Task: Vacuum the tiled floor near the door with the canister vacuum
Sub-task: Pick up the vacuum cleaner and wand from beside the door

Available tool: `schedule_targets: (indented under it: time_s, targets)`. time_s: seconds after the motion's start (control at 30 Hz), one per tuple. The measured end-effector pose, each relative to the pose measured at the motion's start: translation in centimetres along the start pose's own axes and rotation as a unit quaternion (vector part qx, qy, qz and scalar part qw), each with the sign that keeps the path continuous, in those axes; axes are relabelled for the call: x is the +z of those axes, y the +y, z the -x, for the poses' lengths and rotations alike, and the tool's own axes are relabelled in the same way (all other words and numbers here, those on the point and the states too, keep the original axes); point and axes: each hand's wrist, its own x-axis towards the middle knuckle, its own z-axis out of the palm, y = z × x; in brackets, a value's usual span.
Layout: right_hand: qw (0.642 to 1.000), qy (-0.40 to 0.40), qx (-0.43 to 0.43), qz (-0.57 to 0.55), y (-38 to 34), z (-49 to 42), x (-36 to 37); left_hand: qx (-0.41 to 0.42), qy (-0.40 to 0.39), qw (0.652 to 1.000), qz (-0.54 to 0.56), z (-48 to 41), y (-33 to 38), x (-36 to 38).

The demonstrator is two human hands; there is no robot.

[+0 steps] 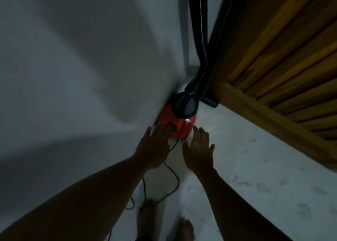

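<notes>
Lining up on the vacuum (pixel 182 127) by the door (pixel 273 58).
I'm holding my left hand (pixel 155 148) spread over its rear and my right hand (pixel 198 151) spread beside it, probably to drag it out.

This looks like a dim corner of a home. A plain white wall (pixel 73 58) meets a pale, marbled tiled floor (pixel 255 177) beside a slatted wooden door (pixel 282 67). A small red canister vacuum (pixel 179 126) sits in the corner, its black cord (pixel 174 177) trailing past bare feet (pixel 147 211) on the tiles.
</notes>
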Motion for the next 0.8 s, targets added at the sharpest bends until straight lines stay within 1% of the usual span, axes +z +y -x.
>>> schedule_targets:
  time_s: [0.1,0.17,0.27,0.33,0.47,0.67,0.8]
  targets:
    - [0.998,0.030,-0.039,0.024,2.4,-5.4,5.1,0.002,-0.048,0.999,-0.011,-5.0,-1.1,5.5]
    - [0.998,-0.003,-0.060,0.029,3.0,-8.8,6.8,0.006,-0.084,0.996,-0.015,-7.8,-1.9,8.3]
    - [0.995,-0.066,-0.064,-0.048,2.9,-13.4,8.0,0.009,-0.103,0.995,-0.011,-11.2,-2.9,11.8]
    - [0.993,-0.061,-0.075,-0.061,3.1,-16.1,8.1,0.009,-0.105,0.994,-0.010,-12.6,-3.4,13.4]
    - [0.989,-0.100,-0.102,0.029,3.3,-19.0,8.4,0.015,-0.123,0.992,-0.013,-13.8,-3.6,15.1]
    - [0.979,-0.145,-0.108,0.098,3.8,-20.2,8.7,-0.007,-0.131,0.991,0.004,-14.1,-3.4,15.9]
    - [0.973,-0.152,-0.122,0.122,3.9,-20.5,8.6,-0.024,-0.132,0.991,-0.012,-14.6,-3.1,15.7]
